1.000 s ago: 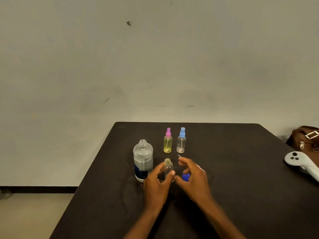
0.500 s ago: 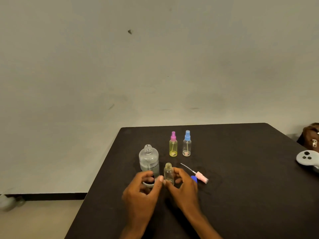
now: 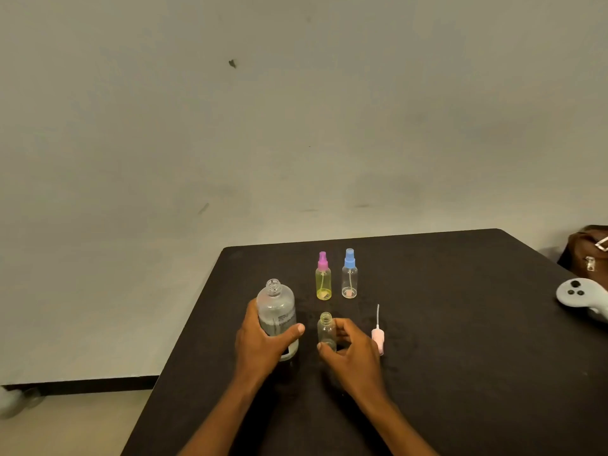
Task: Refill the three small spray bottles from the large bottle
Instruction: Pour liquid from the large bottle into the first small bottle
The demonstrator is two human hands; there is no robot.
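The large bottle (image 3: 276, 311) stands upright and uncapped towards the left edge of the surface (image 3: 460, 373). My left hand (image 3: 263, 343) has its grip wrapped round the lower body, thumb across the front. Just right of it, my right hand (image 3: 355, 353) pinches the uncapped small bottle (image 3: 325, 329) low down, fingers curled. A pink spray head (image 3: 378, 340) lies beside that hand. Nearer the far edge stand the yellow spray bottle (image 3: 323, 284) and the clear spray bottle (image 3: 349, 279), both capped.

Matt black table (image 3: 460, 324); clear glossy plastic large bottle (image 3: 275, 307); brown leather bag (image 3: 584, 250).
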